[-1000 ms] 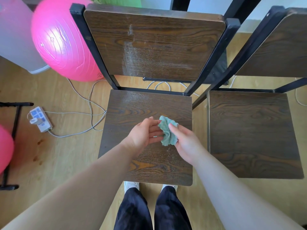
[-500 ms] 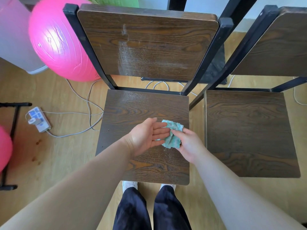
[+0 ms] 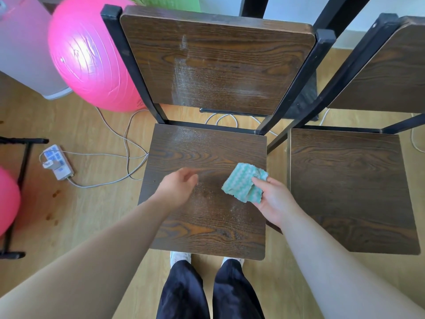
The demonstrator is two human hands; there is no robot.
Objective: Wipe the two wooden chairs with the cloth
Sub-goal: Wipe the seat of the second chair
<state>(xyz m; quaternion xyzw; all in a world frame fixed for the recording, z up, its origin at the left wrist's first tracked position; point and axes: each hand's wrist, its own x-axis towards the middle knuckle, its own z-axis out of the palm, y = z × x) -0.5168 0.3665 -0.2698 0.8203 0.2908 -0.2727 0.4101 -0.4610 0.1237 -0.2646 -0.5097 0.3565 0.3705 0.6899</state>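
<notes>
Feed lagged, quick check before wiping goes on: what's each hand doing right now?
Left hand: open, holding nothing.
Right hand: gripping the green cloth.

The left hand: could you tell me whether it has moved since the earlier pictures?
Yes. The left hand has left the cloth and drawn leftward across the seat.

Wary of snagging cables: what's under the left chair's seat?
White shoes poke out at its front edge; white cables show past its rear. The seat hides everything directly beneath.
</notes>
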